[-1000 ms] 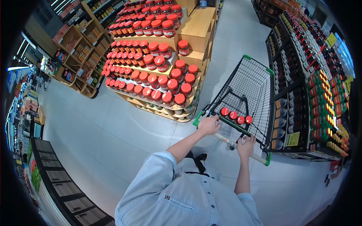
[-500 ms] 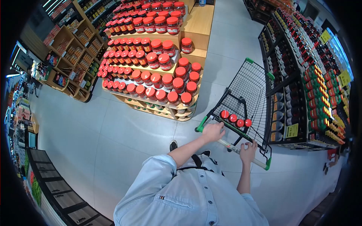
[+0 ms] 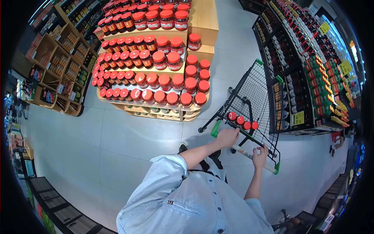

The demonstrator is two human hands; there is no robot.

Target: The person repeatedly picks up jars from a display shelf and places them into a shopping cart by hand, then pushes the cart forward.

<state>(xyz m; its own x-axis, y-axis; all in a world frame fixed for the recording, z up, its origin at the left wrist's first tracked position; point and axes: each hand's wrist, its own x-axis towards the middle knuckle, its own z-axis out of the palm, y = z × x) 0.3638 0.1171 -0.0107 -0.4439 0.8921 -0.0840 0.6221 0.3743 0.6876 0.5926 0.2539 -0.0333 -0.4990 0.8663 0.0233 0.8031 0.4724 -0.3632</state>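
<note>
Head view: left hand [image 3: 228, 138], right hand [image 3: 259, 156], fingers [image 3: 265, 149] curled over tubular handle [image 3: 243, 152]; wire cart [image 3: 259, 62] holds round-lidded jars [image 3: 240, 119].

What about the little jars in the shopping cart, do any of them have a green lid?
No, the four jars in the shopping cart all show red lids.

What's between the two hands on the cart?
A pale, printed stretch of handlebar between left hand and right hand; it shows in the head view.

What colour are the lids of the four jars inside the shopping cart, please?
The lids are red, seen best in the head view.
</note>
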